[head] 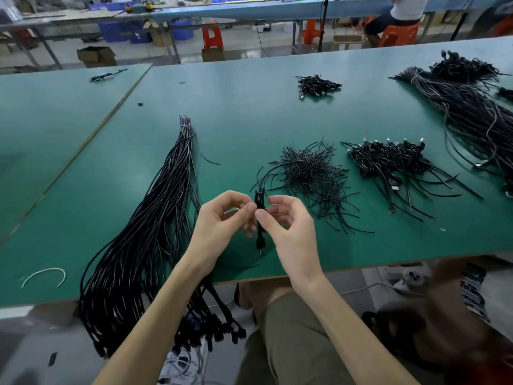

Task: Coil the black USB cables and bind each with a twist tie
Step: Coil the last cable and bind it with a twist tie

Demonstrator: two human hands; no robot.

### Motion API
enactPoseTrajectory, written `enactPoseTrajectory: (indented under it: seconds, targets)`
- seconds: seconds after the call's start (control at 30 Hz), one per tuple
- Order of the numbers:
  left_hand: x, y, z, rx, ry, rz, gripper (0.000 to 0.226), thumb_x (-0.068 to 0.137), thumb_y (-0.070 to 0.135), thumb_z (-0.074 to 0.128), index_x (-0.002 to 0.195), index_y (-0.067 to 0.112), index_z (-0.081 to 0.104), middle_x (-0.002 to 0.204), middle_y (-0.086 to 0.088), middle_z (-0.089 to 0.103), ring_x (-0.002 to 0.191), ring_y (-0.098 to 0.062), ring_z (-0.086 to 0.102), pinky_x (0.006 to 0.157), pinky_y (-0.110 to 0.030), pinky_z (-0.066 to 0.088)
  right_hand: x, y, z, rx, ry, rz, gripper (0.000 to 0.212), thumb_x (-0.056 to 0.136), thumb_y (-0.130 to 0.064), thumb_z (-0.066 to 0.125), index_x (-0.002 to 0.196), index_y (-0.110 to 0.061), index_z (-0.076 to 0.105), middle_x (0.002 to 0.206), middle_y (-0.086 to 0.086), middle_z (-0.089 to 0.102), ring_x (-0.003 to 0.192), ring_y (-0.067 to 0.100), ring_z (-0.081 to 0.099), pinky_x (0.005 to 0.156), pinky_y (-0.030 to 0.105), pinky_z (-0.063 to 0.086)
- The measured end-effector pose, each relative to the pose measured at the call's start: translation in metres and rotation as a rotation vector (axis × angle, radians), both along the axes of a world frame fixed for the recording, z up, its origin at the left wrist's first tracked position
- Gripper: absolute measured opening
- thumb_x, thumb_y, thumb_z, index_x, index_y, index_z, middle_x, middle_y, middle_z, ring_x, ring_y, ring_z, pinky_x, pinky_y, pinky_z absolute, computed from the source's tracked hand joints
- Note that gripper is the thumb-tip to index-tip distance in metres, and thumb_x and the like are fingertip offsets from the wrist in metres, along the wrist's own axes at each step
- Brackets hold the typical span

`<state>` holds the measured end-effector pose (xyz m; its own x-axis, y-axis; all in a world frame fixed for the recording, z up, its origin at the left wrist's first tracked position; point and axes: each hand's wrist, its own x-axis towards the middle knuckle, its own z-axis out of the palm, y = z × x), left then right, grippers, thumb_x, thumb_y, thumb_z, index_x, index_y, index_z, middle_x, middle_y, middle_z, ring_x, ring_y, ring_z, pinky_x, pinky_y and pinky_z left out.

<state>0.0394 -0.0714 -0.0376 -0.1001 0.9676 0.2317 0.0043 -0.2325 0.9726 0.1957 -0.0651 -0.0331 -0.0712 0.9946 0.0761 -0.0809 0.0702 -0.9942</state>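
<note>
Coiled black USB cable is held upright over the near edge of the green bench. It is pinched between the curled fingers of the left hand and the right hand. Its middle is hidden by fingertips, so any tie round it cannot be made out. From the hands, a pile of black twist ties is seen at 1 o'clock and bound cable coils at 2 o'clock. A long bundle of straight black cables is laid at 9 o'clock, its near ends draped over the bench edge.

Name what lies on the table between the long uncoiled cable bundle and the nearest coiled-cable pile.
In the head view, a pile of twist ties and one stray black strand.
</note>
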Motion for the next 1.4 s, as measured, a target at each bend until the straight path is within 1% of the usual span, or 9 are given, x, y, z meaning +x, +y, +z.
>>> enactPoseTrajectory:
  seconds: [0.23, 0.43, 0.6, 0.8, 0.87, 0.97, 1.17, 1.27, 1.4]
  targets:
    - [0.0, 0.001, 0.001, -0.134, -0.085, -0.064, 0.036, 0.088, 0.04, 0.08, 0.106, 0.01, 0.071, 0.088, -0.009, 0.07, 0.08, -0.024, 0.068, 0.069, -0.034, 0.057, 0.001, 0.003, 0.005, -0.1, 0.196, -0.024, 0.014, 0.089, -0.003, 0.077, 0.095, -0.015, 0.076, 0.091, 0.001, 0.077, 0.089, 0.013, 0.071, 0.083, 0.024, 0.057]
    - [-0.006, 0.001, 0.002, -0.095, -0.085, -0.144, 0.022, 0.097, 0.017, 0.069, 0.109, -0.002, 0.07, 0.093, -0.016, 0.069, 0.083, -0.025, 0.064, 0.074, -0.031, 0.055, 0.002, 0.006, 0.008, -0.172, 0.263, 0.019, 0.014, 0.088, -0.001, 0.077, 0.091, -0.015, 0.075, 0.086, 0.0, 0.077, 0.082, 0.01, 0.07, 0.073, 0.021, 0.054]
    - [-0.009, 0.001, 0.003, -0.136, -0.212, -0.222, 0.005, 0.092, 0.008, 0.071, 0.091, 0.008, 0.066, 0.082, -0.008, 0.063, 0.072, -0.019, 0.06, 0.069, -0.025, 0.053, 0.004, 0.007, 0.009, -0.239, 0.244, 0.116, 0.008, 0.092, -0.002, 0.073, 0.094, -0.01, 0.072, 0.094, 0.016, 0.077, 0.086, 0.027, 0.071, 0.081, 0.039, 0.06]
    - [-0.01, 0.0, 0.003, -0.141, -0.258, -0.266, 0.009, 0.092, 0.007, 0.068, 0.092, 0.008, 0.059, 0.088, -0.01, 0.057, 0.074, -0.02, 0.05, 0.071, -0.037, 0.037, 0.006, 0.005, 0.011, -0.261, 0.277, 0.225, 0.008, 0.097, -0.001, 0.065, 0.091, -0.006, 0.067, 0.082, 0.009, 0.074, 0.073, 0.02, 0.071, 0.066, 0.028, 0.058]
    - [-0.009, -0.001, 0.005, -0.143, -0.292, -0.293, 0.012, 0.091, 0.01, 0.068, 0.095, 0.006, 0.058, 0.09, -0.009, 0.059, 0.074, -0.022, 0.053, 0.075, -0.04, 0.039, 0.006, 0.005, 0.012, -0.324, 0.385, 0.262, 0.003, 0.096, -0.004, 0.066, 0.094, -0.003, 0.065, 0.079, 0.011, 0.074, 0.069, 0.022, 0.07, 0.064, 0.026, 0.058]
    - [-0.01, -0.002, 0.008, -0.146, -0.311, -0.324, 0.017, 0.091, 0.012, 0.068, 0.097, 0.003, 0.055, 0.089, -0.01, 0.06, 0.073, -0.023, 0.056, 0.078, -0.04, 0.046, 0.007, 0.006, 0.013, -0.459, 0.537, 0.35, 0.022, 0.083, -0.012, 0.071, 0.098, 0.001, 0.062, 0.079, 0.013, 0.073, 0.066, 0.02, 0.07, 0.061, 0.024, 0.058]
    - [-0.008, -0.004, 0.01, -0.164, -0.257, -0.283, 0.009, 0.091, 0.011, 0.067, 0.094, 0.007, 0.059, 0.115, -0.023, 0.071, 0.078, -0.021, 0.062, 0.086, -0.038, 0.044, 0.011, 0.008, 0.009, -0.621, 0.624, 0.428, 0.023, 0.081, -0.013, 0.072, 0.095, -0.001, 0.059, 0.081, 0.012, 0.073, 0.066, 0.016, 0.071, 0.059, 0.022, 0.058]
    - [-0.007, -0.004, 0.01, -0.166, -0.235, -0.189, 0.016, 0.087, 0.019, 0.074, 0.094, 0.008, 0.065, 0.114, -0.028, 0.071, 0.084, -0.025, 0.061, 0.091, -0.045, 0.041, 0.011, 0.008, 0.01, -0.533, 0.546, 0.422, 0.018, 0.085, -0.019, 0.072, 0.088, -0.005, 0.063, 0.08, 0.009, 0.073, 0.068, 0.016, 0.071, 0.062, 0.023, 0.059]
    - [-0.007, -0.005, 0.01, -0.151, -0.199, -0.115, 0.016, 0.085, 0.022, 0.081, 0.093, 0.011, 0.072, 0.103, -0.008, 0.076, 0.077, -0.013, 0.061, 0.082, -0.029, 0.049, 0.011, 0.007, 0.011, -0.278, 0.18, 0.23, 0.031, 0.099, -0.033, 0.066, 0.099, -0.002, 0.072, 0.085, 0.007, 0.078, 0.079, 0.026, 0.076, 0.075, 0.037, 0.064]
